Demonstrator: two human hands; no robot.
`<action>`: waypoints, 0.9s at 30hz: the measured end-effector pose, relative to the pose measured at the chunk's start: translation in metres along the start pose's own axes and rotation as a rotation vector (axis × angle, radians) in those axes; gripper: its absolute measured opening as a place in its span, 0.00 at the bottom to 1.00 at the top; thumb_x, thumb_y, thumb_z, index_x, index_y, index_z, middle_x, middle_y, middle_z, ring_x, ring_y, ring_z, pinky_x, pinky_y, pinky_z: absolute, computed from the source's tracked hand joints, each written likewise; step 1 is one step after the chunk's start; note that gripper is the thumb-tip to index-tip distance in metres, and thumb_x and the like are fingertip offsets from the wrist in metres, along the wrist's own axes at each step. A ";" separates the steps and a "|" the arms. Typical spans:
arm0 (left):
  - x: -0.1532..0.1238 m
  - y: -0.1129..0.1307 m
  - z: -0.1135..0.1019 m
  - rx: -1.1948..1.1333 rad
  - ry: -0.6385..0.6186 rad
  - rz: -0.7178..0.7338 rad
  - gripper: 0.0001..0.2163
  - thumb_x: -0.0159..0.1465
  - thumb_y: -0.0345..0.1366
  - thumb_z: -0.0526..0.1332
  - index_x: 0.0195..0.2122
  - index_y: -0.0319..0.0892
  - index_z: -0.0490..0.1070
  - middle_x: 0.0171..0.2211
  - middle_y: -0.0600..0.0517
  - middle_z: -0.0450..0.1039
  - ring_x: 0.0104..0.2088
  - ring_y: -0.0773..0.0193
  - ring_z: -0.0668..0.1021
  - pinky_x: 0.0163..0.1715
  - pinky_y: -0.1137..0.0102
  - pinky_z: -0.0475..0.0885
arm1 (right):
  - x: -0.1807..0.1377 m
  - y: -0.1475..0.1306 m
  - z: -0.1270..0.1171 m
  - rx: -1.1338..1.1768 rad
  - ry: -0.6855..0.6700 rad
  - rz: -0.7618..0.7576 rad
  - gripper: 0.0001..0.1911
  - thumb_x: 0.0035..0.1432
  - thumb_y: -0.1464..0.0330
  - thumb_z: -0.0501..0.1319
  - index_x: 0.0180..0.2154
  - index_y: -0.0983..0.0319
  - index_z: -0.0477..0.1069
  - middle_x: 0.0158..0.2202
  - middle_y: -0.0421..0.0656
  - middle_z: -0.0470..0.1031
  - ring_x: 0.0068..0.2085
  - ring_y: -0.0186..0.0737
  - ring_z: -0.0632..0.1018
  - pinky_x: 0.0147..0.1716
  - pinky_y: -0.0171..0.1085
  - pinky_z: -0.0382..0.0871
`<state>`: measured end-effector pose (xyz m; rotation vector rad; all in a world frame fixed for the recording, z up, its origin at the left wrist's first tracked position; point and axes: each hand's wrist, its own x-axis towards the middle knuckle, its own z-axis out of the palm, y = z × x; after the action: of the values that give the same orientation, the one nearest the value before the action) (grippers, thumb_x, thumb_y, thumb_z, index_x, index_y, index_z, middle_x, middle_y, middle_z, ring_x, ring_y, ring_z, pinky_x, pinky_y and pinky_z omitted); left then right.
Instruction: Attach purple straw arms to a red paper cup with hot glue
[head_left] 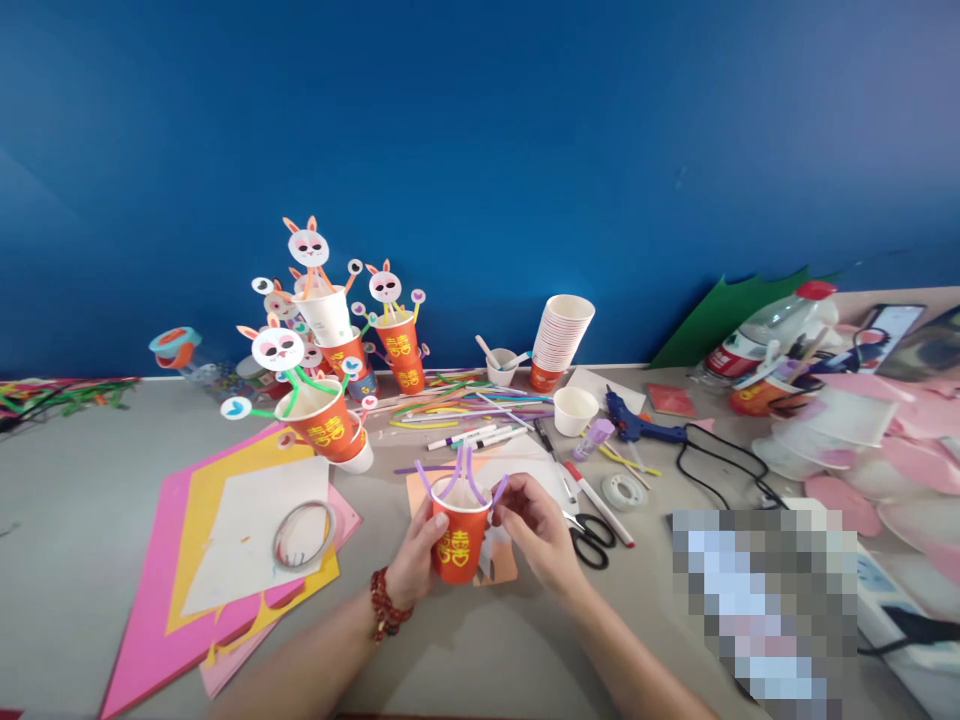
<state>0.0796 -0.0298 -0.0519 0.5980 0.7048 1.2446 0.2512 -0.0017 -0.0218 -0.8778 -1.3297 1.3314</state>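
My left hand (pixel 415 556) is wrapped round an orange paper cup (pixel 459 540) with a yellow emblem, held upright just above the grey table (pixel 67 520). Purple pipe cleaners (pixel 459 470) stick up out of the cup and loop over its rim. My right hand (pixel 534 525) pinches a purple pipe cleaner end at the cup's right rim. A red bead bracelet (pixel 385 603) sits on my left wrist. Under the cup lies an orange paper sheet (pixel 501 565).
Finished rabbit-face cups (pixel 330 420) cluster at the back left. Pink, yellow and white sheets (pixel 225 530) with a tape ring (pixel 304 535) lie left. Scissors (pixel 592 540), markers (pixel 480 435), a cup stack (pixel 561 335), a blue glue gun (pixel 637 425) and a bottle (pixel 772 335) lie right.
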 end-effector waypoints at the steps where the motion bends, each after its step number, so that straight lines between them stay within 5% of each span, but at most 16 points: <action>1: 0.000 0.000 0.000 0.002 -0.002 -0.006 0.33 0.56 0.46 0.70 0.61 0.43 0.64 0.42 0.45 0.80 0.40 0.52 0.82 0.40 0.63 0.76 | 0.000 0.001 0.000 -0.007 -0.004 -0.009 0.07 0.61 0.63 0.61 0.36 0.59 0.68 0.31 0.41 0.71 0.30 0.38 0.73 0.31 0.36 0.71; 16: 0.002 -0.001 -0.003 0.066 0.055 0.046 0.25 0.57 0.43 0.69 0.56 0.45 0.70 0.48 0.45 0.78 0.49 0.50 0.79 0.50 0.60 0.72 | 0.002 -0.004 0.000 -0.027 0.028 -0.035 0.09 0.61 0.61 0.61 0.40 0.59 0.68 0.32 0.41 0.72 0.30 0.37 0.73 0.30 0.36 0.70; 22: 0.003 0.004 0.003 0.082 0.050 0.052 0.23 0.58 0.43 0.68 0.54 0.44 0.70 0.45 0.45 0.79 0.50 0.49 0.78 0.52 0.57 0.72 | 0.005 0.004 -0.009 -0.005 0.251 0.071 0.22 0.64 0.58 0.60 0.22 0.58 0.58 0.17 0.33 0.59 0.19 0.32 0.64 0.20 0.32 0.60; 27: 0.003 0.006 0.006 0.121 0.058 0.058 0.22 0.59 0.45 0.68 0.52 0.44 0.71 0.46 0.45 0.79 0.52 0.50 0.77 0.53 0.57 0.71 | 0.010 0.003 -0.011 -0.030 0.259 0.022 0.20 0.59 0.60 0.65 0.20 0.60 0.62 0.23 0.38 0.67 0.27 0.35 0.70 0.27 0.34 0.65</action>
<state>0.0810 -0.0259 -0.0444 0.6882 0.8205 1.2834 0.2587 0.0112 -0.0248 -1.0498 -1.1432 1.1720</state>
